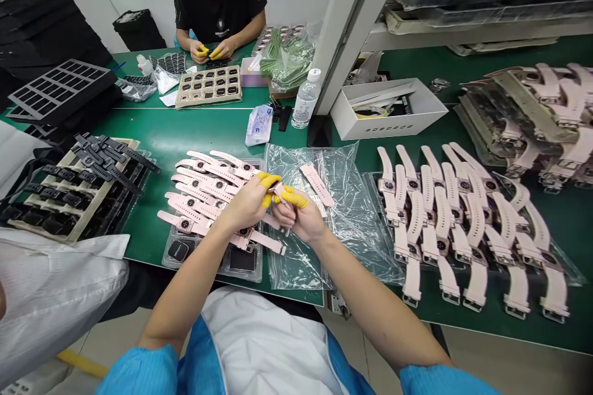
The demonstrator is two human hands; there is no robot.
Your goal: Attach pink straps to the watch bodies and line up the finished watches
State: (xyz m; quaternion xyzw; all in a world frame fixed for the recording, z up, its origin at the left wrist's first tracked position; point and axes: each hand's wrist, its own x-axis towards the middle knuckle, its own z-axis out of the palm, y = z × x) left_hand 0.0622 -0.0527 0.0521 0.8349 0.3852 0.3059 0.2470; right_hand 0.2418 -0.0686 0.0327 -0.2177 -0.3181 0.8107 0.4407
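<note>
My left hand [250, 200], with yellow finger cots, is closed on a smartwatch [277, 187], mostly hidden by the fingers. Meeting it from the other side, my right hand [299, 213], also in yellow finger cots, pinches the pink strap at the watch. Pale pink strapped watches [197, 184] lie in rows on a clear plastic tray [215, 271], just left of and under my hands. Beyond my right hand, a loose pink strap [317, 185] rests on a clear plastic bag [352, 222].
Many more pink-strapped watches [456, 216] lie to the right, with stacked trays [514, 105] behind. Black-strapped watches [69, 185] fill a tray at left. A white box [386, 123], a bottle [306, 102] and a metal post [345, 31] stand ahead. Across the table sits a co-worker [222, 6].
</note>
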